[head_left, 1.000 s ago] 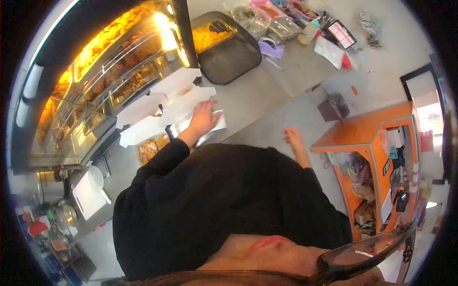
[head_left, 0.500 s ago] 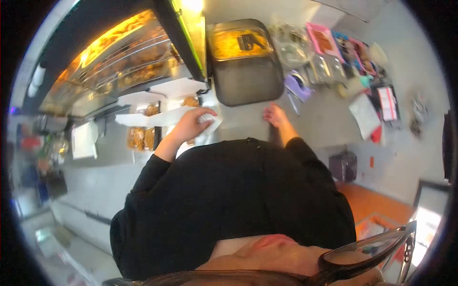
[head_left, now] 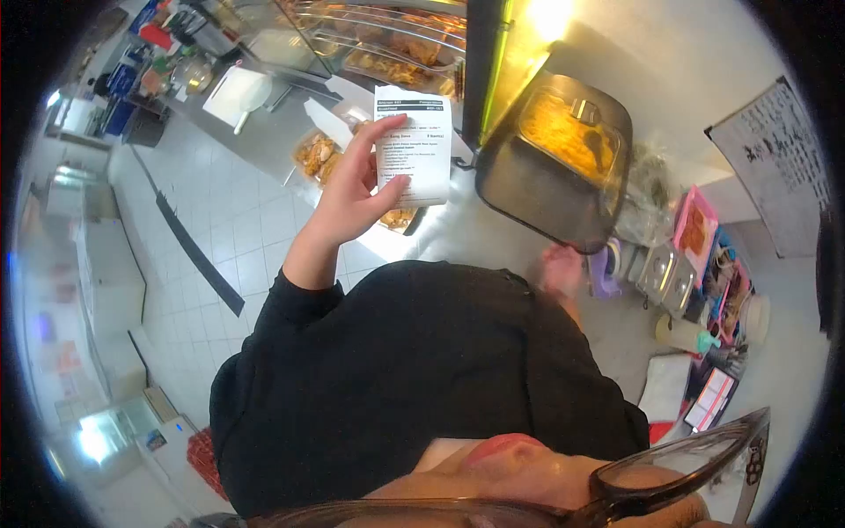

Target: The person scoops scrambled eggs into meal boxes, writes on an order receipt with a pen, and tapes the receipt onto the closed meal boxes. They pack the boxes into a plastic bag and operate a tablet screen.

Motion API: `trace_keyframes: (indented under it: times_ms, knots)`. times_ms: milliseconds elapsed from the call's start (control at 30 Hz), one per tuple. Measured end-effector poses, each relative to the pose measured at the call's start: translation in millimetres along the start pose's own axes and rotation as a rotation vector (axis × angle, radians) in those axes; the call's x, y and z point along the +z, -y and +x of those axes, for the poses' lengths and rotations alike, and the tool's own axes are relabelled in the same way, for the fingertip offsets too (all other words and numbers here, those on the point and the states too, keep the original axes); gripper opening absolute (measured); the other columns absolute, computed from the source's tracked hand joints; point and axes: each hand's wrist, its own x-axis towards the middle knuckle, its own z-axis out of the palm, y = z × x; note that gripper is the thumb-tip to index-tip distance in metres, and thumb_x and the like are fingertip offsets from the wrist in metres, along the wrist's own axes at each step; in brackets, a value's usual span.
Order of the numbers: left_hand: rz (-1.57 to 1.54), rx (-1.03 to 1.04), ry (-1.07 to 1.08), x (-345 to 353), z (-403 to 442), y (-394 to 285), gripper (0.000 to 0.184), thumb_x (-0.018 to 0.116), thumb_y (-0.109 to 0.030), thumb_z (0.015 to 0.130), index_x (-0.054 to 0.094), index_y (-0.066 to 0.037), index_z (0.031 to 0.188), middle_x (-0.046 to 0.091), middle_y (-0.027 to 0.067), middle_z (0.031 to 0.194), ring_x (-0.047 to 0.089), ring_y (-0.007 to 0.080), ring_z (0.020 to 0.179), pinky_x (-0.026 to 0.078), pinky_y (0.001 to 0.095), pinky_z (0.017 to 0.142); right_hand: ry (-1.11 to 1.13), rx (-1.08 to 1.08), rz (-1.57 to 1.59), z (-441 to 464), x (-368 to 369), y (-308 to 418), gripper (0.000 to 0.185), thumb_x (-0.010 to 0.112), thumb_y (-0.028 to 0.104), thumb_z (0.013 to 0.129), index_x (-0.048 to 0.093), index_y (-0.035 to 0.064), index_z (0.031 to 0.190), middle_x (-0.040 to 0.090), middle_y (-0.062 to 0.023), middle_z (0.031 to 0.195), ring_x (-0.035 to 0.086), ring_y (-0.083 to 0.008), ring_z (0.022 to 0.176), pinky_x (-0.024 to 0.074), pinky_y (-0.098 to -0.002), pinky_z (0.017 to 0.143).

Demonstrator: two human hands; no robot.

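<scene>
My left hand (head_left: 352, 194) is closed on a white printed receipt (head_left: 424, 158), with the thumb and fingers pinching its left side. The paper is raised above the counter, its text facing me. Behind it, partly hidden, are boxes of browned food (head_left: 317, 157). My right hand (head_left: 562, 268) is smeared by motion, so its fingers do not show clearly. It is over the counter beside the purple tape dispenser (head_left: 605, 271), just below a large black tray (head_left: 537, 201). A container of yellow food (head_left: 563, 132) is set in the tray's far end, with a dark utensil on it.
A lit glass display case (head_left: 396, 40) with trays of food stands at the back. To the right are clear plastic containers (head_left: 666, 277), a pink tray (head_left: 695, 224) and a bottle (head_left: 682, 334). A whiteboard (head_left: 775, 163) hangs on the wall.
My left hand has lifted the receipt from low over the counter and its print now faces me. The view has turned left. My right hand is now blurred, nearer the tape dispenser.
</scene>
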Motion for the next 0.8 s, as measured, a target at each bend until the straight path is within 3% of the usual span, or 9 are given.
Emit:
trace_keyframes:
  times_ms: [300, 367, 400, 500, 633, 800]
  knots:
    - [-0.066, -0.052, -0.027, -13, -4, 10, 0.072, 0.06, 0.009, 0.081, 0.031, -0.004, 0.146, 0.035, 0.012, 0.148, 0.039, 0.0223, 0.135, 0.033, 0.0367, 0.111, 0.083, -0.289, 0.034, 42, 135, 121, 0.019, 0.052, 0.024, 0.089, 0.061, 0.007, 0.091, 0.063, -0.0118, 0.076, 0.057, -0.0241, 0.066, 0.0438, -0.0363, 0.061]
    - [0.017, -0.017, -0.015, -17, -6, 10, 0.069, 0.06, 0.008, 0.083, 0.033, -0.006, 0.145, 0.037, 0.0103, 0.146, 0.048, 0.0199, 0.126, 0.043, 0.0335, 0.102, -0.023, -0.301, 0.073, 71, 154, 149, 0.022, 0.052, 0.026, 0.09, 0.06, 0.0058, 0.088, 0.062, -0.0124, 0.073, 0.056, -0.0246, 0.064, 0.0441, -0.0378, 0.06]
    - [0.059, 0.002, -0.009, -20, -6, 11, 0.067, 0.06, 0.007, 0.084, 0.033, -0.007, 0.144, 0.038, 0.0094, 0.145, 0.052, 0.0187, 0.121, 0.048, 0.0319, 0.097, 0.038, -0.332, 0.056, 87, 164, 162, 0.024, 0.05, 0.027, 0.091, 0.059, 0.0048, 0.086, 0.062, -0.013, 0.072, 0.056, -0.0253, 0.062, 0.0449, -0.0385, 0.06]
    - [0.041, -0.002, 0.008, -26, -9, 14, 0.067, 0.059, 0.007, 0.085, 0.033, -0.007, 0.144, 0.038, 0.0093, 0.145, 0.052, 0.019, 0.121, 0.049, 0.0325, 0.097, 0.139, -0.439, -0.002, 151, 177, 197, 0.029, 0.044, 0.028, 0.094, 0.053, 0.0026, 0.082, 0.06, -0.0139, 0.07, 0.056, -0.0272, 0.059, 0.0469, -0.0395, 0.061]
    - [0.026, -0.012, -0.001, -35, -12, 20, 0.066, 0.058, 0.008, 0.085, 0.033, -0.008, 0.144, 0.038, 0.0093, 0.146, 0.052, 0.0192, 0.121, 0.049, 0.0323, 0.097, 0.084, -0.606, -0.06, 221, 215, 245, 0.027, 0.038, 0.025, 0.095, 0.047, 0.0001, 0.09, 0.058, -0.016, 0.07, 0.055, -0.0289, 0.058, 0.0465, -0.043, 0.058]
    - [0.018, -0.056, -0.012, -52, -22, 24, 0.068, 0.057, 0.009, 0.084, 0.033, -0.008, 0.145, 0.037, 0.0101, 0.146, 0.049, 0.02, 0.125, 0.046, 0.0337, 0.1, -0.052, -0.58, -0.141, 289, 245, 281, 0.028, 0.033, 0.023, 0.096, 0.044, -0.0028, 0.097, 0.056, -0.0167, 0.069, 0.055, -0.0299, 0.059, 0.0475, -0.0433, 0.056]
